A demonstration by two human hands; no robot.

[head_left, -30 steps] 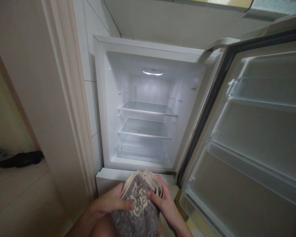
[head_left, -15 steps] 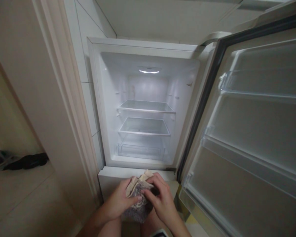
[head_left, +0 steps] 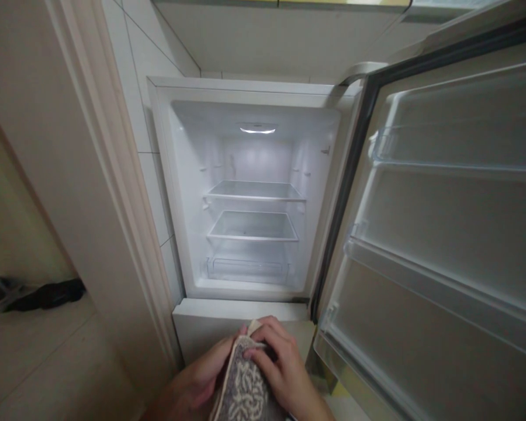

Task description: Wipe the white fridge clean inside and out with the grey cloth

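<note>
Low in the view, both my hands hold a grey-brown cloth with a cream swirl pattern and a pale edge. My right hand pinches its upper part between thumb and fingers. Behind the cloth's left edge, my left hand grips it near the top, its fingertips partly hidden. The cloth hangs down below the hands and runs out of the picture. Just beyond the hands stands a white fridge with its door swung wide to the right.
Inside the lit fridge are two glass shelves and a clear drawer at the bottom. Clear racks line the door. A closed lower white front juts out below. A door frame rises close on the left; a black item lies on the floor beyond.
The bunched cloth has been opened out, so its patterned face shows and hangs lower. My left hand has shifted behind it. The view has moved slightly.
</note>
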